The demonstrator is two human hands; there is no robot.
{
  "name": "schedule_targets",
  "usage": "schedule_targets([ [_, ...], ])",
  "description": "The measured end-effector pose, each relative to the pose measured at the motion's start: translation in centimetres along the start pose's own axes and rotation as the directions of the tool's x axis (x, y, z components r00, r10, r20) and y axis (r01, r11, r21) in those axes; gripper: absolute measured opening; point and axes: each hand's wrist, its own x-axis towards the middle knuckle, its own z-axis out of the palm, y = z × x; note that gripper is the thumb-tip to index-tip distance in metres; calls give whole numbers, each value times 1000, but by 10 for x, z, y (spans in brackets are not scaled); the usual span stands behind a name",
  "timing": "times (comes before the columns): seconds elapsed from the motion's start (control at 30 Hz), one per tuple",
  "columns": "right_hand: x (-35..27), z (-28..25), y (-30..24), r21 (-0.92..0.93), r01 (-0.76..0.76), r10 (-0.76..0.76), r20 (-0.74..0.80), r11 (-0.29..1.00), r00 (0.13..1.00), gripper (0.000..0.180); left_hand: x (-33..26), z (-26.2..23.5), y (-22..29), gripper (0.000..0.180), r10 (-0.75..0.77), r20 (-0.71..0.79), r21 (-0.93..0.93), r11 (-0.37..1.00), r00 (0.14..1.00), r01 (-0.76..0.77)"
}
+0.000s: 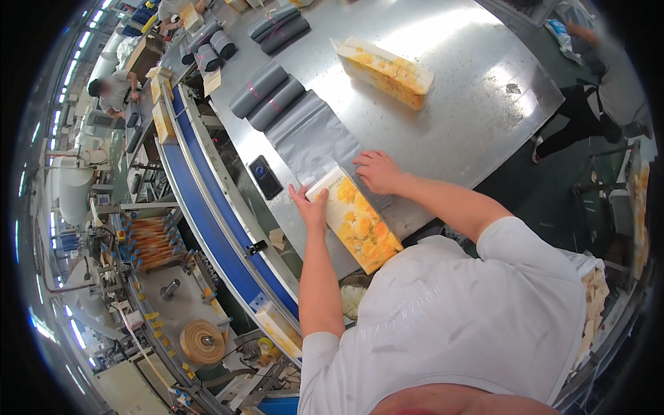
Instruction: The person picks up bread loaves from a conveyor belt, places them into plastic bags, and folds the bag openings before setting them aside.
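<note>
A long white pack with yellow flowers [361, 225], which looks like a tissue pack, slants over the near table edge, its lower end against my shirt. Its far end lies on a flat grey plastic bag [315, 138]. My left hand [310, 207] is at the pack's left far corner, thumb against its side and fingers spread. Past the pack's right side, my right hand [378, 171] has its bent fingers on the grey bag's edge; the fingertips are partly hidden. Two rolled grey bag bundles [268, 95] with pink ties lie just beyond the flat bag.
A black phone [265, 177] lies left of the bag on the metal table [477, 131]. Another flowered pack [384, 71] stands farther back, with more grey rolls [279, 29] at the far left. A blue conveyor [200, 187] runs along the left. Co-workers [114, 93] are beyond it and at right.
</note>
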Motion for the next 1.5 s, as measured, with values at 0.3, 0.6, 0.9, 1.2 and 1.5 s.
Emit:
schedule_targets([
  [0.3, 16, -33, 3, 189, 34, -32, -13, 981, 999, 65, 6, 11, 21, 48, 217, 456, 664, 563, 863, -492],
  [0.6, -18, -6, -17, 432, 142, 11, -332, 890, 943, 45, -42, -7, -47, 63, 317, 269, 587, 694, 909, -416],
  [0.9, 21, -3, -16, 13, -168, 169, -96, 986, 981, 19, 10, -26, -29, 31, 312, 125, 762, 578, 942, -292],
  [1.2, -136, -6, -44, 81, -96, 16, 677, 992, 735, 26, -123, -63, -77, 31, -407, 706, 700, 525, 580, -484],
  [1.5, -95, -28, -97, -200, -32, 141, 558, 979, 818, 23, -110, -75, -75, 22, -11, 339, 639, 737, 941, -222],
])
